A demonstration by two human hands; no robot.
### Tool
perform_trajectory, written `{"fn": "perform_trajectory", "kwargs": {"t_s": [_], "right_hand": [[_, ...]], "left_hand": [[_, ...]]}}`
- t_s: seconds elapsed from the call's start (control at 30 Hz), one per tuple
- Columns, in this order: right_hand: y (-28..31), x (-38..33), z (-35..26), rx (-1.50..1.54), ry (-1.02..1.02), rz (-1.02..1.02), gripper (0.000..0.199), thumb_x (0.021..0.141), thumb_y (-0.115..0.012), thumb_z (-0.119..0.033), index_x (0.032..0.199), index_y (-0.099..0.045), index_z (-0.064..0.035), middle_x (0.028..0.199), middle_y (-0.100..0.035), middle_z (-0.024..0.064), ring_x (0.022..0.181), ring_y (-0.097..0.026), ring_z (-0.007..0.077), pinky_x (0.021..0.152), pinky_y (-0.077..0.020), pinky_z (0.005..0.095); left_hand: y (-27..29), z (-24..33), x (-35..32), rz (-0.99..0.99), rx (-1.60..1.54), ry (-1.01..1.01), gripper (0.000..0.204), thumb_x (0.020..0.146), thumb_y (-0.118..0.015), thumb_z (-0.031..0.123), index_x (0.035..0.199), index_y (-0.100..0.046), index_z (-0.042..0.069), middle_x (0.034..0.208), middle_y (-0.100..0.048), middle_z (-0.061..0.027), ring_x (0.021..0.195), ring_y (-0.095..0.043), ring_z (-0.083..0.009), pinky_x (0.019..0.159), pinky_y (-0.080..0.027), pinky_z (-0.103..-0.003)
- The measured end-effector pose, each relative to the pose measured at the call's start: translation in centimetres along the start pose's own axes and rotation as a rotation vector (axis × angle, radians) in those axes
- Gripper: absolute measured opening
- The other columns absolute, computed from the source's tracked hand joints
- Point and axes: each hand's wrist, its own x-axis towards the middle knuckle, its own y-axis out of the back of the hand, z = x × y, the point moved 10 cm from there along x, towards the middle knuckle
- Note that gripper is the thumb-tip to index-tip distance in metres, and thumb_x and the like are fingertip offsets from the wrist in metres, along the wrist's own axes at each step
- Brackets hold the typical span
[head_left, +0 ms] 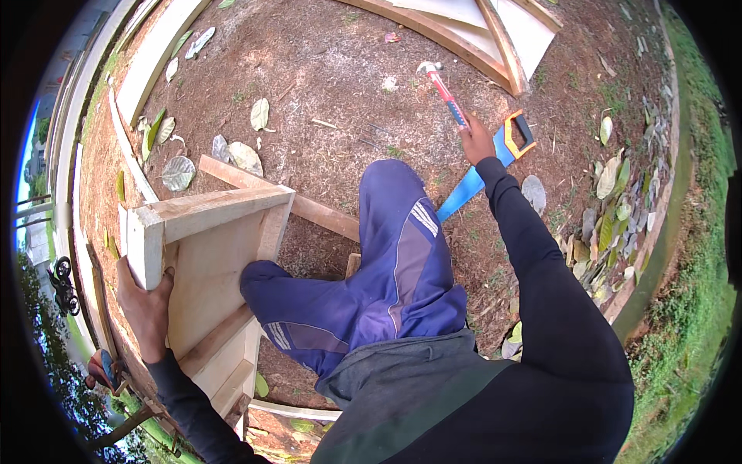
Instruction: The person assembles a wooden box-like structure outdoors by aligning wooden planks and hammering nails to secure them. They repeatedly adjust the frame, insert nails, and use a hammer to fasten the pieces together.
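Your wooden frame [209,271] sits at the left of the picture, a box-like piece of pale boards with a flat panel set inside its rails, tilted up against your bent leg. Your left hand [147,309] is pressed against its outer end at the lower left, fingers wrapped round the edge of the end board, so it is closed on the wood and steadying it. Your knee [267,278] in blue trousers rests on the panel's lower right corner.

Your right hand [477,141] is stretched out to the upper centre of the picture, fingers curled round the handle of a claw hammer [444,91] with a red and blue grip; its head lies near the bare soil. Just beside that hand, to the right, lies a hand saw [487,166] with a blue blade and a yellow and black handle, flat on the ground.

As I judge it, the frame's boards are already cut and set together, with corners meeting squarely at the top; whether nails are in I cannot tell. With the hammer just in your grasp and far from the frame, the hammering looks yet to be done.

Further out, a loose plank [309,205] lies under the frame, and another framed panel [495,39] rests at the top of the picture among dry leaves.
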Motion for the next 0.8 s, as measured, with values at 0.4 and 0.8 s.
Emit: {"fn": "perform_trajectory", "kwargs": {"t_s": [0.4,0.8], "right_hand": [[-18.9,2.4,-10.1,-0.151,0.157,-0.404,0.029,0.094,-0.064,-0.021,0.121,-0.074,-0.0176,0.121,-0.069,0.0156,0.108,-0.069,0.0380,0.093,-0.0563,0.0505],[-25.3,4.7,-10.2,-0.238,0.179,-0.307,0.025,0.094,-0.065,-0.010,0.117,-0.070,-0.0031,0.121,-0.069,0.0213,0.114,-0.066,0.0389,0.092,-0.0540,0.0496]], "left_hand": [[0.2,1.5,-0.6,0.045,-0.078,-0.088,0.082,0.078,-0.089,0.033,0.140,-0.051,-0.004,0.121,-0.067,-0.0260,0.112,-0.066,-0.0399,0.099,-0.050,-0.047],[2.6,2.7,-1.8,0.155,-0.311,-0.378,0.032,0.099,-0.069,0.015,0.130,-0.069,0.007,0.146,-0.061,-0.0164,0.135,-0.058,-0.0357,0.111,-0.047,-0.045]]}}
